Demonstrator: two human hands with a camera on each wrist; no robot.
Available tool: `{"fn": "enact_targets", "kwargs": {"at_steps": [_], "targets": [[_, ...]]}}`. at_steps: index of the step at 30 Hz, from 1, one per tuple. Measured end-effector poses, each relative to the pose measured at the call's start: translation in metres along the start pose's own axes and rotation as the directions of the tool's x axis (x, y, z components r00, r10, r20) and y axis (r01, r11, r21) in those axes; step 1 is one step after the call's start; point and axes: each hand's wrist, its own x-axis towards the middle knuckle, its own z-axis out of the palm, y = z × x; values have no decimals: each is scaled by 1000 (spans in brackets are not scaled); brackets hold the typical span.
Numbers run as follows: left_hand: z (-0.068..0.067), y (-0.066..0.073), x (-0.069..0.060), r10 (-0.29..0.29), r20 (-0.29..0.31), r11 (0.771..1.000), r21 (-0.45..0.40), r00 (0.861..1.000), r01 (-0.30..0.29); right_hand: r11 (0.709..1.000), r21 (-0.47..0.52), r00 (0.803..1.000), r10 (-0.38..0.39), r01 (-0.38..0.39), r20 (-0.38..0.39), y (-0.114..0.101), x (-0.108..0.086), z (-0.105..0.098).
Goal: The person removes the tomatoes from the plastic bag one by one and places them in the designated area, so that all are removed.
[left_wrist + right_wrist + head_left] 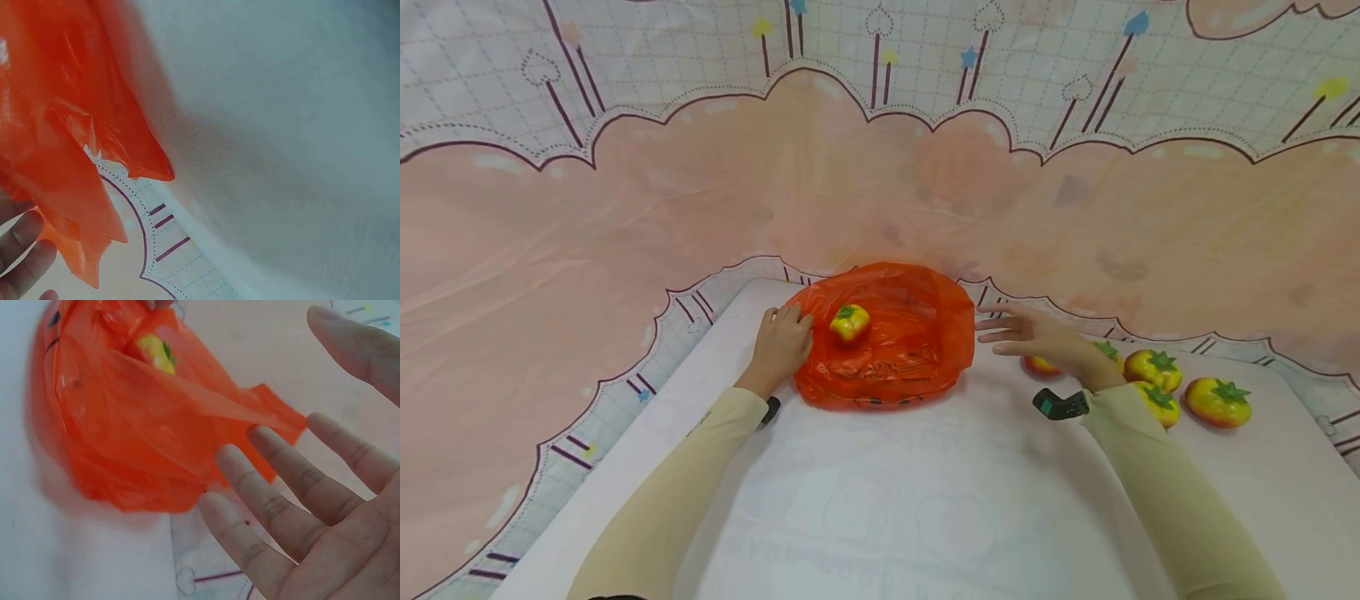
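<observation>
An orange-red plastic bag [895, 383] lies with its mouth spread on the white table, and one yellow-red persimmon [850, 323] with a green leafy top sits in it. My left hand [784, 342] grips the bag's left edge with curled fingers. In the left wrist view, fingertips [25, 240] show against the orange plastic, while the thumb's contact is hidden. My right hand [1037, 335] is beside the bag's right edge, its fingers spread and holding nothing. The right wrist view shows the bag [144, 431] beyond the open palm, with the persimmon [155, 353] partly covered by plastic.
Several more persimmons [1217, 402] lie on the right side of the white table [887, 500], some partly hidden behind the right wrist and forearm. A pink patterned cloth [880, 200] hangs behind the table and borders its edges.
</observation>
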Motion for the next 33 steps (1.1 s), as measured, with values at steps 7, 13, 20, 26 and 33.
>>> {"fn": "enact_targets", "kwargs": {"at_steps": [7, 13, 20, 26, 33], "targets": [[3, -1, 2, -1, 10, 1000, -5, 1000, 1, 999, 22, 999, -39, 38, 22, -5, 11, 6], [7, -3, 4, 3, 2, 1000, -9, 1000, -3, 999, -20, 999, -36, 36, 4, -12, 11, 3], [10, -5, 5, 5, 1, 1000, -15, 1000, -5, 998, 11, 998, -63, 63, -18, -25, 9, -2], [12, -6, 6, 7, 2, 1000, -17, 1000, -7, 992, 22, 992, -127, 127, 1, -36, 12, -1], [11, -6, 5, 14, -6, 1000, -15, 1000, -14, 994, 12, 994, -105, 105, 21, -45, 24, 4]]}}
